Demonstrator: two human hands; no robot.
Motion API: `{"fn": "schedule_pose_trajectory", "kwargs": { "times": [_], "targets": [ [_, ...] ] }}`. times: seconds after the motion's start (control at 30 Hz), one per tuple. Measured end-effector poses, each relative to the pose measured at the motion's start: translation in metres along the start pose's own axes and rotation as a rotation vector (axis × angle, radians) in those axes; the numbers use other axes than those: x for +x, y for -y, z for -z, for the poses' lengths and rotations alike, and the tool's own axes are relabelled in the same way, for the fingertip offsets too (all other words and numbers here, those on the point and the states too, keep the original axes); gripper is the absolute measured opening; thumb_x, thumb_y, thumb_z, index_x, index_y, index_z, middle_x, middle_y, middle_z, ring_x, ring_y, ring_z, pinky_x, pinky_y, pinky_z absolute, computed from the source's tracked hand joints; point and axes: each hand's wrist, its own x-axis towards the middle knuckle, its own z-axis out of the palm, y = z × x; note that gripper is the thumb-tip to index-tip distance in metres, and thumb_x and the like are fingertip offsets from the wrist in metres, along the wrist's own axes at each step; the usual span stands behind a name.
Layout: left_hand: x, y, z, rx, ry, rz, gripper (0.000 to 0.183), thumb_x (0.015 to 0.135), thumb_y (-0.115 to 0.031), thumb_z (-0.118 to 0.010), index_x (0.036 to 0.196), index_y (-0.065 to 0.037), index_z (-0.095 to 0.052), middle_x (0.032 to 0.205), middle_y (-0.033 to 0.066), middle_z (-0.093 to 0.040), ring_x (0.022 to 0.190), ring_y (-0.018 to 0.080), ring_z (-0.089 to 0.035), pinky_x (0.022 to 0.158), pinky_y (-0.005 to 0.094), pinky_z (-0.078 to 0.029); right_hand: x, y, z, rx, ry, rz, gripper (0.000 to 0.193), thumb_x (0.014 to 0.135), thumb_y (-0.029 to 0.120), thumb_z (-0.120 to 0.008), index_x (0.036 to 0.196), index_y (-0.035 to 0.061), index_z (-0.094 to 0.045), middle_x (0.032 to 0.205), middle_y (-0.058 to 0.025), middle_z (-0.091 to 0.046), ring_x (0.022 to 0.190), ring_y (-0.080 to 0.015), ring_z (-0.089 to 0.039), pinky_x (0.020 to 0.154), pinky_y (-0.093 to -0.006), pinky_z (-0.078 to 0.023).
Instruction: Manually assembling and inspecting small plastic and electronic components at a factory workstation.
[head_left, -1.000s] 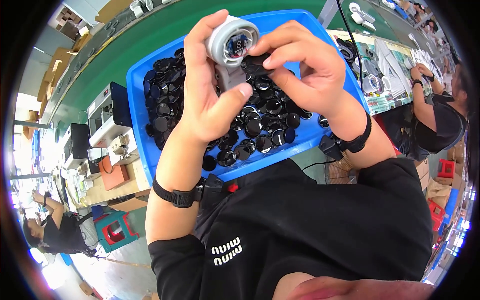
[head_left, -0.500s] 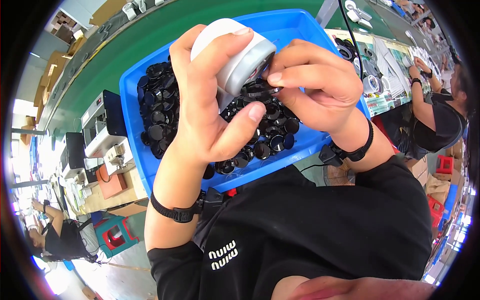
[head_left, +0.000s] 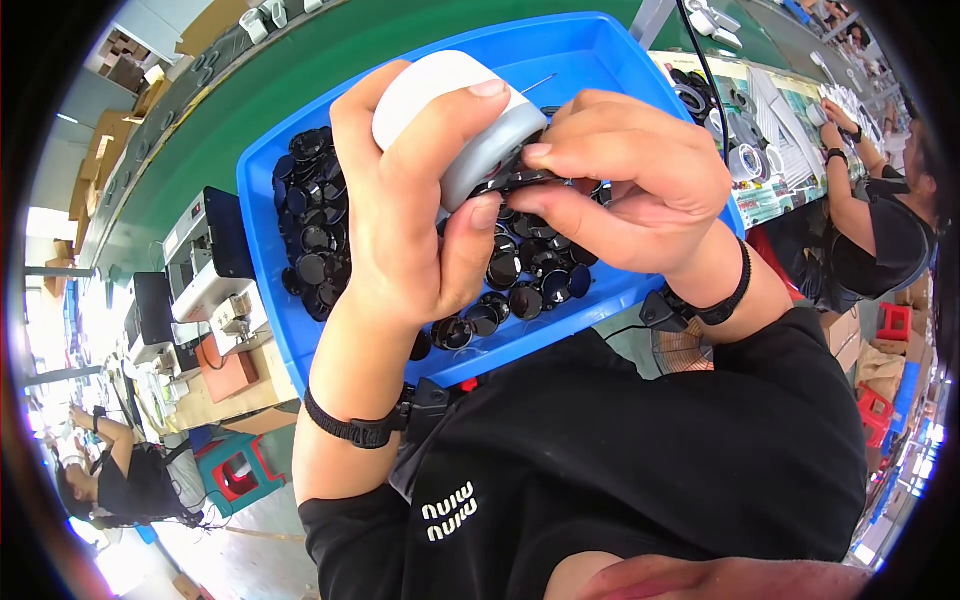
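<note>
My left hand (head_left: pixel 395 200) is wrapped around a white cylindrical housing (head_left: pixel 425 88) with a pale grey rim (head_left: pixel 490 155), tilted so its open end faces my right hand. Between the thumb and fingers of my right hand (head_left: pixel 640 185) is a thin glossy black disc (head_left: pixel 518 181), held edge-on against the rim. My left thumb also reaches that edge. The inside of the housing is mostly hidden. Both hands are over a blue tray (head_left: pixel 590 60) that holds several loose, shiny black discs (head_left: pixel 315 205).
A green work surface (head_left: pixel 190 130) lies beyond the tray. Left of it stands a grey-white machine (head_left: pixel 205 240). White rings (head_left: pixel 745 162) and other parts lie at the right. One co-worker (head_left: pixel 865 215) sits at the right, another (head_left: pixel 125 470) at the far left, near a teal-and-red stool (head_left: pixel 235 470).
The black disc has come up against the housing's rim. My left thumb has closed in toward the rim, and the housing has tipped slightly lower.
</note>
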Motion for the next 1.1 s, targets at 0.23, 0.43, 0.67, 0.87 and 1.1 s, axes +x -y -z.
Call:
{"fn": "schedule_pose_trajectory", "kwargs": {
  "times": [0.23, 0.43, 0.67, 0.87, 1.1],
  "targets": [
    [-0.002, -0.01, 0.01, 0.189, 0.052, -0.03, 0.056, 0.108, -0.043, -0.049, 0.144, -0.001, -0.041, 0.136, 0.0335, -0.049, 0.121, 0.0382, -0.055, 0.099, 0.0486, -0.048, 0.0, -0.001, 0.002, 0.155, 0.018, -0.016, 0.022, 0.074, 0.0, -0.089, 0.092, -0.0016, -0.077, 0.083, -0.0113, -0.073, 0.064, -0.0179, -0.065, 0.056, -0.0282, -0.048],
    [-0.002, -0.014, 0.016, 0.234, 0.069, -0.11, 0.057, 0.107, -0.043, -0.049, 0.145, -0.003, -0.034, 0.13, 0.0394, -0.049, 0.117, 0.0446, -0.058, 0.087, 0.0511, -0.057, -0.001, 0.002, 0.001, 0.128, -0.003, 0.081, 0.025, 0.072, 0.003, -0.091, 0.091, -0.0012, -0.075, 0.086, -0.0113, -0.072, 0.068, -0.0197, -0.067, 0.057, -0.0287, -0.05],
    [-0.004, -0.013, 0.013, 0.206, 0.08, -0.121, 0.057, 0.108, -0.042, -0.047, 0.145, -0.002, -0.032, 0.129, 0.0375, -0.049, 0.114, 0.0445, -0.058, 0.085, 0.0524, -0.057, -0.001, 0.006, 0.001, 0.083, -0.013, 0.058, 0.025, 0.072, 0.003, -0.091, 0.09, 0.0005, -0.075, 0.086, -0.0105, -0.072, 0.071, -0.0209, -0.07, 0.06, -0.0287, -0.054],
    [-0.007, -0.015, 0.014, 0.191, 0.092, -0.13, 0.056, 0.109, -0.042, -0.045, 0.145, -0.001, -0.03, 0.128, 0.0359, -0.049, 0.111, 0.0444, -0.059, 0.083, 0.0535, -0.058, -0.001, 0.007, -0.001, 0.042, -0.037, 0.066, 0.025, 0.072, 0.004, -0.092, 0.089, 0.0015, -0.074, 0.082, -0.0096, -0.071, 0.068, -0.021, -0.069, 0.058, -0.0283, -0.053],
    [-0.008, -0.011, -0.006, -0.001, -0.158, -0.047, 0.045, 0.099, -0.03, -0.059, 0.136, -0.004, -0.056, 0.125, 0.031, -0.054, 0.111, 0.0389, -0.055, 0.089, 0.0471, -0.049, 0.0, 0.01, -0.002, -0.052, -0.063, 0.055, 0.021, 0.073, 0.005, -0.091, 0.084, 0.002, -0.073, 0.078, -0.0094, -0.07, 0.064, -0.0204, -0.067, 0.056, -0.0281, -0.053]
  ]
}}
